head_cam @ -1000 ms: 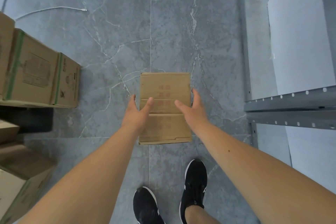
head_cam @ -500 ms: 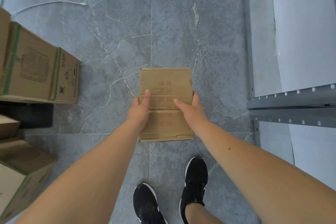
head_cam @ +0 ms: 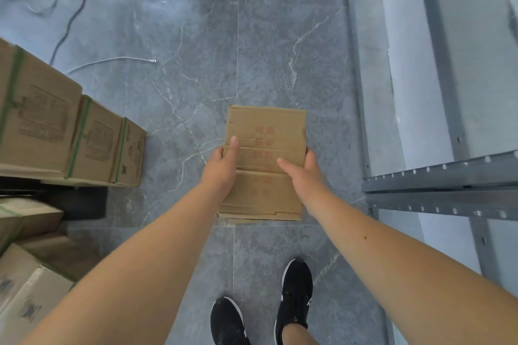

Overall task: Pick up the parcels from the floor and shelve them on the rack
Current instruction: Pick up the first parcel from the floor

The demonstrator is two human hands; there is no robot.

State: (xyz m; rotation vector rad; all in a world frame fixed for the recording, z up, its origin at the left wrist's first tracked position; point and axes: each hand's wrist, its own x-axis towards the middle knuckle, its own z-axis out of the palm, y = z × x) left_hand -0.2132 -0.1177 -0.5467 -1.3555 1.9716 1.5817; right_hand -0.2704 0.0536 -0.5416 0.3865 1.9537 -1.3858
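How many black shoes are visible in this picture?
2. The left shoe is at the bottom edge, below the box; the right shoe is beside it, a little further forward. No others seem hidden.

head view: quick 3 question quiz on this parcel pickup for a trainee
1. True or false: the left grip and the right grip each hold a side of the parcel.
2. The metal rack stands on the person's: A) left B) right C) behind them
3. What colour are the bands on the stacked boxes?

Key: 1 true; 2 B; 3 green
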